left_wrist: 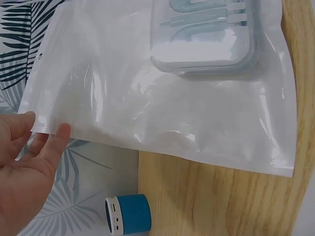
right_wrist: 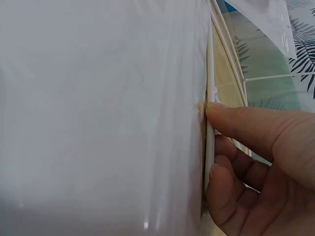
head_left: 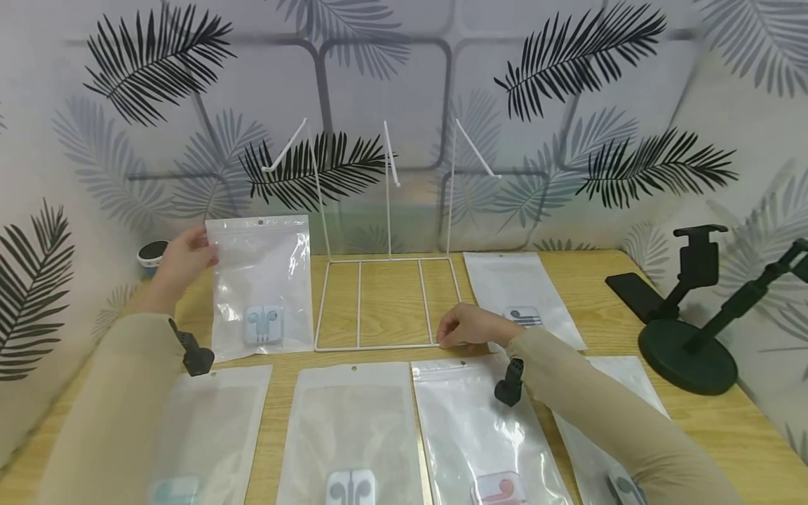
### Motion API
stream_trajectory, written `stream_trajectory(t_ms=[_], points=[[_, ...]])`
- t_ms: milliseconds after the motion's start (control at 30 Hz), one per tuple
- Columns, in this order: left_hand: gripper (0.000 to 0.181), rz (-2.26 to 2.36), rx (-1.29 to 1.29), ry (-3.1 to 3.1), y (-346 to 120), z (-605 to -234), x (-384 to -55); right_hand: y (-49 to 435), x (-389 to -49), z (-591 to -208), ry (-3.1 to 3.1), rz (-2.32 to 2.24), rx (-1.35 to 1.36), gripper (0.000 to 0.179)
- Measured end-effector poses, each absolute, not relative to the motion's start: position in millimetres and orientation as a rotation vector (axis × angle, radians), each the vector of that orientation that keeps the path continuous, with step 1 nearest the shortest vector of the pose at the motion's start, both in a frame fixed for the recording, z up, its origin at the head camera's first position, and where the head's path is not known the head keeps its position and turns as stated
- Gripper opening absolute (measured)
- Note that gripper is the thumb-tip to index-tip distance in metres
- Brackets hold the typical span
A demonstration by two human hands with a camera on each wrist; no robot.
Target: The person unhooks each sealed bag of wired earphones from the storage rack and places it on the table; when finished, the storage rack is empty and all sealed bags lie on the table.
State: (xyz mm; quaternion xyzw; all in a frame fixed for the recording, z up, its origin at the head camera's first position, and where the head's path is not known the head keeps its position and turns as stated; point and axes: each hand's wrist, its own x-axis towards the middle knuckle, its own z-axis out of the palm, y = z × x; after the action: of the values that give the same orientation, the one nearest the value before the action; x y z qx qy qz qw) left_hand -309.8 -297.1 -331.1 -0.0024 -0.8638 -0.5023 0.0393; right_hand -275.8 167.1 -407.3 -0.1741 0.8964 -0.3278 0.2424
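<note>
My left hand (head_left: 186,263) pinches the upper left edge of a clear-and-white zip bag (head_left: 246,256), held upright left of the rack. Inside it, low down, lies a clear case with pale blue earphones (head_left: 264,325). In the left wrist view the thumb and fingers (left_wrist: 61,137) grip the bag's edge near its hole end. A white wire display rack (head_left: 379,348) with three hooked uprights stands at the middle. My right hand (head_left: 476,326) pinches its front base wire near the right corner; in the right wrist view thumb and fingers lie on the wire (right_wrist: 210,69).
Similar earphone bags lie in front: far left (head_left: 221,414), middle (head_left: 353,421), one with a pink case (head_left: 461,407), and far right (head_left: 621,379). Another bag (head_left: 511,277) lies right of the rack. A blue speaker (left_wrist: 135,214), a black phone (head_left: 634,296) and a black stand (head_left: 688,365) flank them.
</note>
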Motion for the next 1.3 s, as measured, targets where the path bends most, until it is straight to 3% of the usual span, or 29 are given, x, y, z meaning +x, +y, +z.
stream_trajectory(t_ms=[133, 600, 800, 1133, 1300], points=[[0.058, -1.551, 0.017, -2.618, -294.8, -339.8, -314.1, 166.9, -275.8, -408.2, 2.451, -0.894, -0.473, 0.004], [0.040, -1.344, -0.081, -2.808, -288.6, -350.7, -319.3, 165.6, -275.4, -408.1, 2.468, -0.884, -0.487, 0.005], [0.050, -1.299, -0.122, -2.990, -290.1, -355.3, -320.0, 165.7, -276.5, -408.1, 2.462, -0.881, -0.484, 0.006], [0.090, -0.772, -0.414, -3.507, -282.8, -378.6, -313.2, 166.8, -277.5, -408.2, 2.462, -0.867, -0.470, 0.005], [0.091, -0.811, -0.367, -3.568, -275.0, -379.8, -302.5, 166.8, -278.0, -408.9, 2.459, -0.874, -0.464, 0.005]])
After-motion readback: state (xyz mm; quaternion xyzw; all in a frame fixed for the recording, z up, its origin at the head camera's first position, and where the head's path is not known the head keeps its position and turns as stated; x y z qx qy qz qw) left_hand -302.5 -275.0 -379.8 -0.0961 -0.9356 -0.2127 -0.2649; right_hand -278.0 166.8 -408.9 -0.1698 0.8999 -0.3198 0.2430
